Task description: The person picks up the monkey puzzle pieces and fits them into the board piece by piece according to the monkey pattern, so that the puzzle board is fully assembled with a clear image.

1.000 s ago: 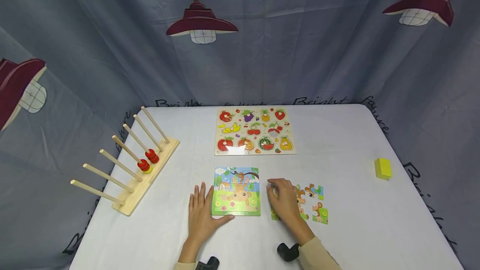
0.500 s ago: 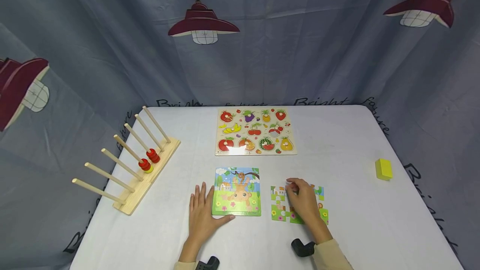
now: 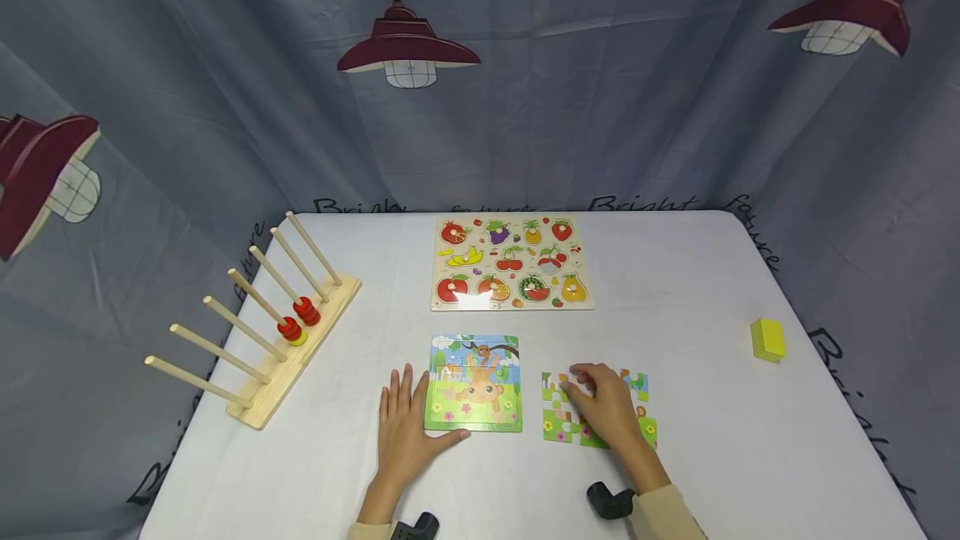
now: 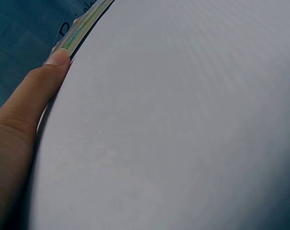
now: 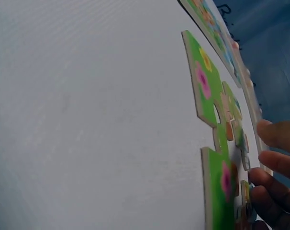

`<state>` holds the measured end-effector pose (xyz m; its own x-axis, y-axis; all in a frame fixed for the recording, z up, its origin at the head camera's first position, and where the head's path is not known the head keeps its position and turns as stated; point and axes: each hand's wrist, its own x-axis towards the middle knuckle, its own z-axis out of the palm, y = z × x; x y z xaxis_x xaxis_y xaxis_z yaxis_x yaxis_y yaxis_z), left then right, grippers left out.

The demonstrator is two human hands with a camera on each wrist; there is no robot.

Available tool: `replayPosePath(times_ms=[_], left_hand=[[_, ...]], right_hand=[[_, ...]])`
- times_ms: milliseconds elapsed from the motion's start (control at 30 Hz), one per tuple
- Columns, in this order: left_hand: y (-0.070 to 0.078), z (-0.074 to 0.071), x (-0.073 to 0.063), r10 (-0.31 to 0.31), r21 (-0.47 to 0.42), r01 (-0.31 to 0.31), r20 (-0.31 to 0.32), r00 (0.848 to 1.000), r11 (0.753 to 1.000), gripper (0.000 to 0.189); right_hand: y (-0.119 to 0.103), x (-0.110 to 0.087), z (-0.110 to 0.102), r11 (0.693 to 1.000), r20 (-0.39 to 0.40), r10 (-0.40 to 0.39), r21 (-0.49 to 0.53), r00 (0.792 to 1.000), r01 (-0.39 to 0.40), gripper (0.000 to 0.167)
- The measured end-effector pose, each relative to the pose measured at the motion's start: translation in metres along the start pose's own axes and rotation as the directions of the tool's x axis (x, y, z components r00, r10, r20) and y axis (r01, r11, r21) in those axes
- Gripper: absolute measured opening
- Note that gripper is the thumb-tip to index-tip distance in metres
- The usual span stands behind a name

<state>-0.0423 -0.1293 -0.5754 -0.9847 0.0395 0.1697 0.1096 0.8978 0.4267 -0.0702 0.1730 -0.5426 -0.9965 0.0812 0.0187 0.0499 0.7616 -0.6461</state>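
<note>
My left hand (image 3: 405,432) lies flat with fingers spread beside a square monkey puzzle board (image 3: 476,382). Its thumb reaches along the board's near edge; the left wrist view shows the thumb (image 4: 32,93) against that edge. Over a group of loose jigsaw pieces (image 3: 557,426) to the right, my right hand (image 3: 613,411) hovers low, thumb and forefinger apart. It covers several middle pieces. In the right wrist view, green flowered pieces (image 5: 200,79) lie on the table, and the right fingertips (image 5: 274,134) are loosely bent close to pieces; I see none gripped.
A fruit peg puzzle (image 3: 512,263) lies at the back. To the left stands a wooden rack (image 3: 296,357) with tilted-looking pegs and red and yellow rings (image 3: 289,329). Yellow blocks (image 3: 767,338) sit at the far right of the white table (image 3: 697,290).
My right hand has moved right from the left-hand loose pieces to the middle ones, uncovering the left ones. Its thumb and forefinger have parted slightly. The left hand stays put.
</note>
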Motion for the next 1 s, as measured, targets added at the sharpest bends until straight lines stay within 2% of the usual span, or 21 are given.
replayPosePath(times_ms=[267, 500, 667, 867, 1000], left_hand=[[-0.0004, 0.0011, -0.0001, 0.006, -0.004, -0.006, -0.019, 1.0, 1.0, 0.111], [-0.0014, 0.0027, -0.0003, 0.031, 0.004, -0.031, -0.047, 0.998, 1.0, 0.11], [-0.001, 0.0016, -0.0001, 0.009, -0.005, -0.009, -0.024, 1.0, 1.0, 0.111], [-0.0012, 0.0004, 0.0001, -0.023, -0.007, 0.023, 0.034, 0.999, 1.0, 0.113], [-0.0008, -0.0006, 0.0001, -0.028, -0.007, 0.028, 0.049, 0.998, 1.0, 0.113]], right_hand=[[-0.0029, -0.0006, -0.0022, 0.995, 0.026, -0.035, -0.096, 0.999, 0.037, 0.044], [-0.0067, 0.0001, -0.004, 0.991, 0.039, -0.017, -0.13, 0.999, 0.022, 0.046], [-0.008, 0.0015, -0.0049, 0.992, 0.075, 0.016, -0.128, 0.997, -0.006, 0.042], [-0.0085, 0.0031, -0.0066, 0.993, 0.099, 0.016, -0.12, 0.995, -0.004, 0.04], [-0.0098, 0.0031, -0.0073, 0.995, 0.106, 0.021, -0.097, 0.994, -0.011, 0.039]])
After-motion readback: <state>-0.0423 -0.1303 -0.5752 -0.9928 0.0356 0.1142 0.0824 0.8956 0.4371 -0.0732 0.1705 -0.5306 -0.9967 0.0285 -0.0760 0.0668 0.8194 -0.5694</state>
